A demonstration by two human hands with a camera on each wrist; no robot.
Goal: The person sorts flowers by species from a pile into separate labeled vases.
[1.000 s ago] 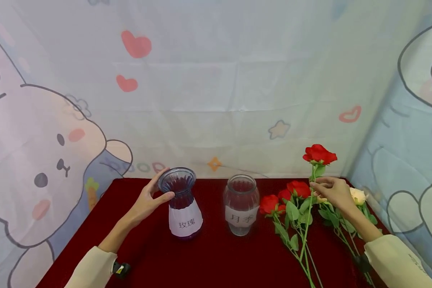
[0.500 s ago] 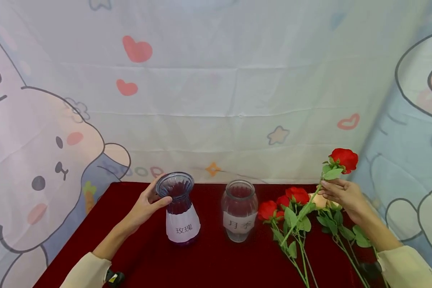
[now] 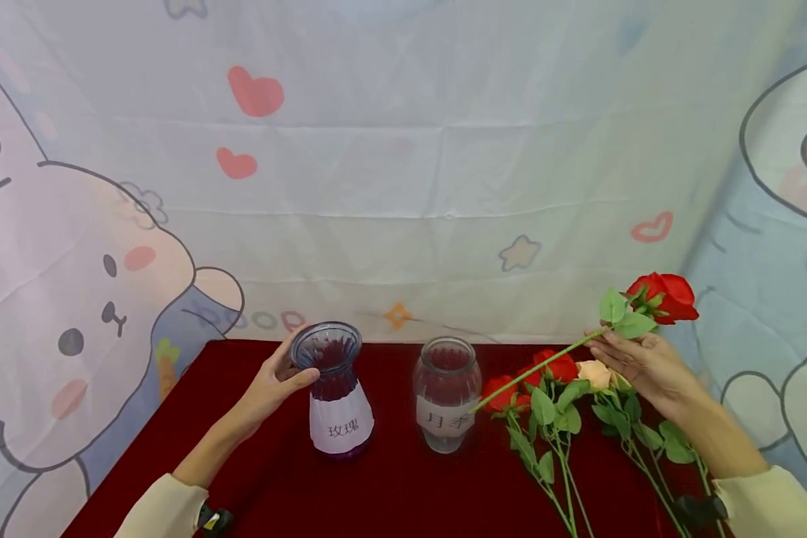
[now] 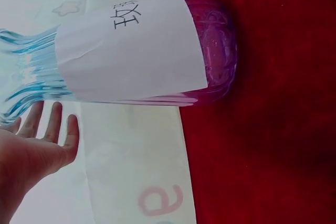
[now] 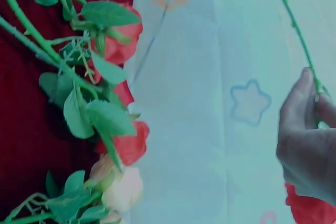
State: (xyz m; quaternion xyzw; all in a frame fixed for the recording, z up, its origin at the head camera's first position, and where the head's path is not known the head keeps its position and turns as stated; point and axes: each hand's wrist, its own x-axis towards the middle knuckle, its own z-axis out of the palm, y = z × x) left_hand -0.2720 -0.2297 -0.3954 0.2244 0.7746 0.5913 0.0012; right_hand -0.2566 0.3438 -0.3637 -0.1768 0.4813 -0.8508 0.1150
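My left hand (image 3: 272, 385) holds a blue-to-purple glass vase (image 3: 335, 385) at its flared neck, thumb in front and fingers behind. A white paper label with two characters wraps the vase's body. In the left wrist view, the hand's fingers (image 4: 55, 121) lie right beside the neck. My right hand (image 3: 648, 366) pinches the stem of a red rose (image 3: 666, 297) just below its leaves. The rose is tilted, bloom to the right, its bare stem slanting down left to overlap the clear jar's edge. In the right wrist view, the hand partly hides the bloom (image 5: 310, 208).
A clear glass jar (image 3: 447, 381) with a paper label stands at mid-table. Right of it lie several red roses (image 3: 557, 366) with leafy stems toward the front. Farther right are pale peach roses (image 3: 595, 375). A printed cloth (image 3: 410, 246) hangs behind the dark red tabletop (image 3: 390, 493).
My right hand has moved right and turned the red rose from upright to a slant, its stem end swinging left toward the clear jar. The left hand stays on the vase.
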